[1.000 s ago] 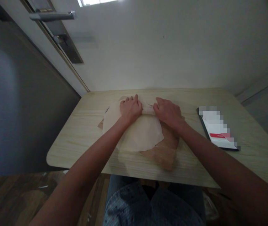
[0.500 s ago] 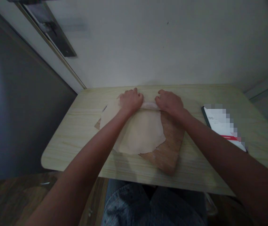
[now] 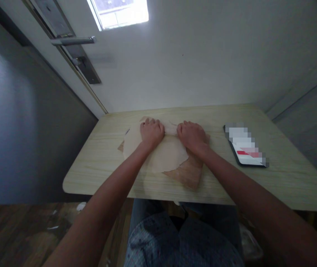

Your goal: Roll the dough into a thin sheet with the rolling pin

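A wide, thin sheet of pale dough (image 3: pixel 166 155) lies over a brown wooden board (image 3: pixel 189 174) and overhangs part of its edges. Across the far part of the dough runs a pale rolling pin (image 3: pixel 171 129), visible only between my hands. My left hand (image 3: pixel 152 131) is closed over its left end, knuckles up. On the right end, my right hand (image 3: pixel 192 134) is closed in the same way. Both hands hide the ends of the pin. A little dough shows beyond it.
The board rests on a light wood-grain table (image 3: pixel 97 159). To the right lies a phone (image 3: pixel 244 146) with a lit, partly blurred screen. A white door (image 3: pixel 175 74) with a metal handle (image 3: pixel 75 40) stands behind the table's far edge.
My view has tilted up, bringing the door handle and a bright window into sight. Both hands stay on the rolling pin, which now sits slightly nearer to me on the dough.
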A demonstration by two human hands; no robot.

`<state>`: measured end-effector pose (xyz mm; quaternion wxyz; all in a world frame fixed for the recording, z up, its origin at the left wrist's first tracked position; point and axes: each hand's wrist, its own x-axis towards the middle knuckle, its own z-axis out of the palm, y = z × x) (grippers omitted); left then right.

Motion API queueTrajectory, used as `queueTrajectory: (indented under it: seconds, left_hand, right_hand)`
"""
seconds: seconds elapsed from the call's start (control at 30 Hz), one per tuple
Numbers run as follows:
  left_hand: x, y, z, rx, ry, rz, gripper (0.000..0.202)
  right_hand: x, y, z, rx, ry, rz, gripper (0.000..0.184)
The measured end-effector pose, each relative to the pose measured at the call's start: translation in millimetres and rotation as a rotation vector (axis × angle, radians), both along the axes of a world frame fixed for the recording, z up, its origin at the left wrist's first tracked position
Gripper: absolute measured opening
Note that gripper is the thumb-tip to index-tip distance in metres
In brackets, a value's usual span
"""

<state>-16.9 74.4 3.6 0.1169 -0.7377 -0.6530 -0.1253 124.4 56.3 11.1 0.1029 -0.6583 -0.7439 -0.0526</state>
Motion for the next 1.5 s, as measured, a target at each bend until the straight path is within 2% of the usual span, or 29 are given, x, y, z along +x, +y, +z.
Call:
queueTrajectory:
  seconds: [0.27, 0.43, 0.57, 0.67, 0.8, 0.93, 1.17, 1.33, 1.5]
  left_hand:
    - [-11, -34, 1.7, -0.006, 0.021, -0.118, 0.039]
    - [-22, -53, 5.8, -0.039, 0.035, -0.223, 0.042]
    - [-31, -58, 12.3, -0.085, -0.028, -0.291, 0.037]
    - [-31, -56, 13.7, -0.118, -0.11, -0.293, 0.039]
    - [-17, -49, 5.7, -0.079, -0.08, -0.257, 0.031]
    - [-1, -34, -1.5, -0.046, -0.058, -0.158, 0.041]
    - [8, 2, 7.4, -0.184, -0.083, -0.084, 0.04]
    - [9, 25, 8.0, -0.22, -0.077, -0.073, 0.039]
    - [12, 51, 7.8, -0.242, -0.092, -0.04, 0.038]
  right_hand:
    - [4, -31, -5.7, 0.077, 0.03, 0.098, 0.041]
    - [15, -52, -3.1, 0.041, 0.072, 0.196, 0.038]
    - [25, -63, -0.8, 0.011, 0.129, 0.171, 0.038]
    - [29, -64, -4.6, 0.02, 0.172, 0.135, 0.041]
    - [27, -54, -12.1, 0.068, 0.155, 0.153, 0.045]
    - [26, -36, -13.6, 0.062, 0.095, 0.124, 0.047]
    - [28, 0, -9.2, -0.022, 0.036, 0.105, 0.046]
    - [30, 23, -8.8, -0.118, 0.019, 0.108, 0.046]
    - [33, 47, -6.4, -0.157, 0.023, 0.046, 0.044]
